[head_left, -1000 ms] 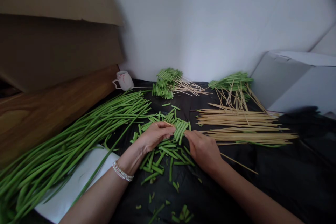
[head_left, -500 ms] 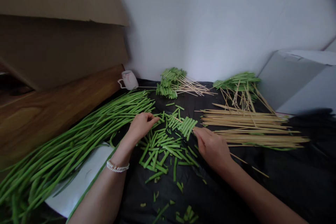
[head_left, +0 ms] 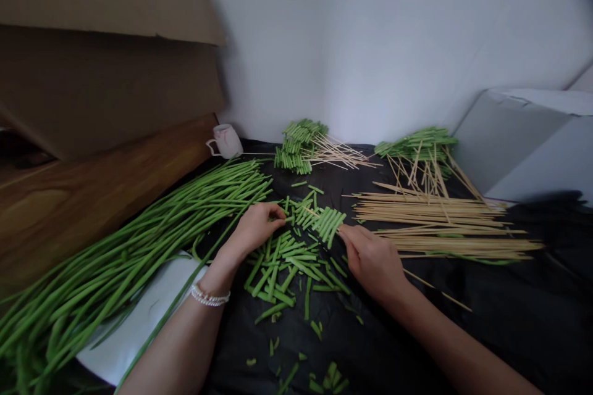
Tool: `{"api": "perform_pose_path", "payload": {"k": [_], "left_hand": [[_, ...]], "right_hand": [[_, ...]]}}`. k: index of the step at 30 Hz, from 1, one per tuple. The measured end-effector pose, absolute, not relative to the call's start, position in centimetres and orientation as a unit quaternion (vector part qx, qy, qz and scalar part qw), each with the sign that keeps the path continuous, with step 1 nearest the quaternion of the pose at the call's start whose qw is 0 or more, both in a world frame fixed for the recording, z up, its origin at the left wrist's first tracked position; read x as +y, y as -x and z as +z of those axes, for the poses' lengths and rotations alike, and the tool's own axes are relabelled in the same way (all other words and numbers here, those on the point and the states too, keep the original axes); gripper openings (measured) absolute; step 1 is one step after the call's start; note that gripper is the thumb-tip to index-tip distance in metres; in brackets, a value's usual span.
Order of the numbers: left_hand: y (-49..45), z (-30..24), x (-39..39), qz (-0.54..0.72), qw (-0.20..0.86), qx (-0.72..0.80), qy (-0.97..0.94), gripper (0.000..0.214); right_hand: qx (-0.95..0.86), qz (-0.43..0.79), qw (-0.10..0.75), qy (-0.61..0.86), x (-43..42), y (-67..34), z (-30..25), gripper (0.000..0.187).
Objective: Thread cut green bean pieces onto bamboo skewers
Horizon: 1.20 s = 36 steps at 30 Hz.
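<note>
My right hand (head_left: 373, 262) is closed around a bamboo skewer (head_left: 435, 293) that carries a row of short green stem pieces (head_left: 330, 222) at its tip. My left hand (head_left: 256, 227) sits over the loose pile of cut green stem pieces (head_left: 290, 259), fingers pinched together on a piece I can barely make out. A pearl bracelet (head_left: 209, 296) is on my left wrist. Both hands rest above the black cloth (head_left: 370, 345).
Long uncut green stems (head_left: 130, 247) lie in a big heap at left. Bare bamboo skewers (head_left: 440, 222) are stacked at right. Two piles of filled skewers (head_left: 301, 145) (head_left: 417, 143) lie by the wall. A white cup (head_left: 226, 140), cardboard (head_left: 106, 43) and a white box (head_left: 528, 142) border the area.
My left hand left the skewer tip and moved left to the loose cut pieces, then closed on one. The right hand kept the loaded skewer, nearly still.
</note>
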<state>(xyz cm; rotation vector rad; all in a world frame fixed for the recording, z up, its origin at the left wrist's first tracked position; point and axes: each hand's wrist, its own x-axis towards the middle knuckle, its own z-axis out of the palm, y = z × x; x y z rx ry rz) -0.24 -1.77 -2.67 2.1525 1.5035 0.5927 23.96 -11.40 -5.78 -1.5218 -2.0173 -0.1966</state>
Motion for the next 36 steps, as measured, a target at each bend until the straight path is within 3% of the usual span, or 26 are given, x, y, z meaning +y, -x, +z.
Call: {"api": "perform_pose_path", "payload": {"k": [5,8,11,25,36], "left_hand": [[-1.2,-2.4,-2.1,0.397,0.456,0.514,-0.609,0.023],[-1.8,-2.8,-2.4,0.423,0.606,0.471,-0.480,0.033],[-2.1,-2.8,-2.6,0.419,0.675,0.437,-0.421,0.035],[-2.3,-2.8,-2.8,0.412,0.697,0.419,-0.412,0.033],[-2.7,-3.4,-3.1,0.406,0.628,0.466,-0.474,0.031]], "right_hand": [[-0.764,-0.072,0.299,0.567,-11.5,-23.9,-5.7,0.028],[-0.765,-0.078,0.301,0.564,-11.5,-23.9,-5.7,0.027],[-0.766,-0.085,0.305,0.559,-11.5,-23.9,-5.8,0.027],[-0.766,-0.085,0.288,0.568,-11.6,-23.7,-5.7,0.028],[-0.770,-0.063,0.240,0.588,-11.8,-23.6,-5.9,0.028]]}}
